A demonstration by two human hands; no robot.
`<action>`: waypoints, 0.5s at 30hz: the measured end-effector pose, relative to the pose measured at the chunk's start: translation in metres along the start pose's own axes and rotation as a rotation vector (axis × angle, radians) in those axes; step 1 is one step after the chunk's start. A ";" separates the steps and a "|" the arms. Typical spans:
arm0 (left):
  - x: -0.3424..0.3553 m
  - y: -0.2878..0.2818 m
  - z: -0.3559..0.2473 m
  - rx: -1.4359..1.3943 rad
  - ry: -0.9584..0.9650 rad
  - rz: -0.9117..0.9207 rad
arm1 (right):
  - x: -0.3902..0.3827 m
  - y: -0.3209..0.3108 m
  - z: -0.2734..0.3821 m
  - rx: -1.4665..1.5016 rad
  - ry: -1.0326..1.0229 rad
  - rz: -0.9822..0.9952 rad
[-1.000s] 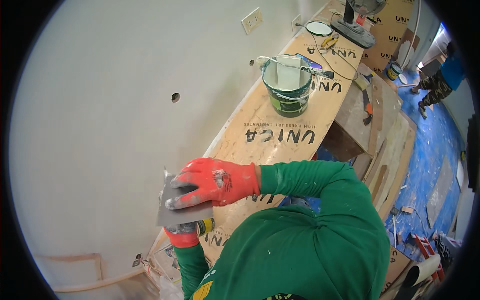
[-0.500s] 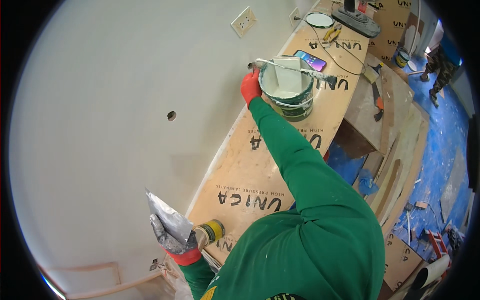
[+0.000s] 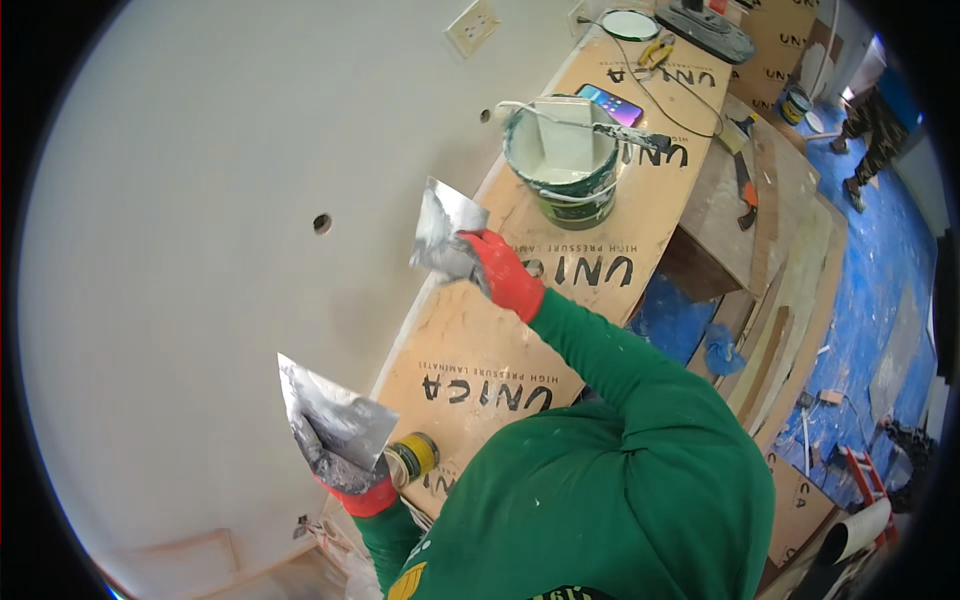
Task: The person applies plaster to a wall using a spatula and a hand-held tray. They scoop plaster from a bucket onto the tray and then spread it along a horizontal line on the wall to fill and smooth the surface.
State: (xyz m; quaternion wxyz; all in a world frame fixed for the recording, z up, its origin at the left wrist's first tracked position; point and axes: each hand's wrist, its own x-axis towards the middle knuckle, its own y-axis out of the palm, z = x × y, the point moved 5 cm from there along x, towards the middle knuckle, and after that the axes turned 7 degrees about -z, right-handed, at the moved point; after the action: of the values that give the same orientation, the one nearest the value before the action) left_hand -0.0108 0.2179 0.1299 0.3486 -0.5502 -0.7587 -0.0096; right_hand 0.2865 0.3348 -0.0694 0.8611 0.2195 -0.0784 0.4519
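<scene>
At seven o'clock from your right hand, your smeared left hand was closed on the left blade. Your right hand gripped the right blade at its four o'clock side, overlapping the joint of wall and board in view; whether either blade touched the wall could not be determined. The bucket stood on the board at one o'clock from your right hand, with a stick across its rim and a phone near it, also at one o'clock. A can sat just beside your left hand at three o'clock.

Hazards, as judged: the smears on your left hand could let the left blade turn, and its corner could score the wall. A careless sweep of the right blade towards one o'clock could knock the stick onto the phone. Swinging your left wrist to three o'clock could upset the can.
</scene>
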 end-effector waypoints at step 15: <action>-0.038 -0.090 0.067 0.767 0.664 -0.378 | -0.184 0.064 0.156 0.356 0.690 0.731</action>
State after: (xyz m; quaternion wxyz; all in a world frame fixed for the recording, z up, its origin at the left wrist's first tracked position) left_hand -0.1154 0.1773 0.0921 0.7375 -0.2046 -0.6428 0.0322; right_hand 0.1384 0.1596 0.0280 0.5725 0.1593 0.2159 0.7747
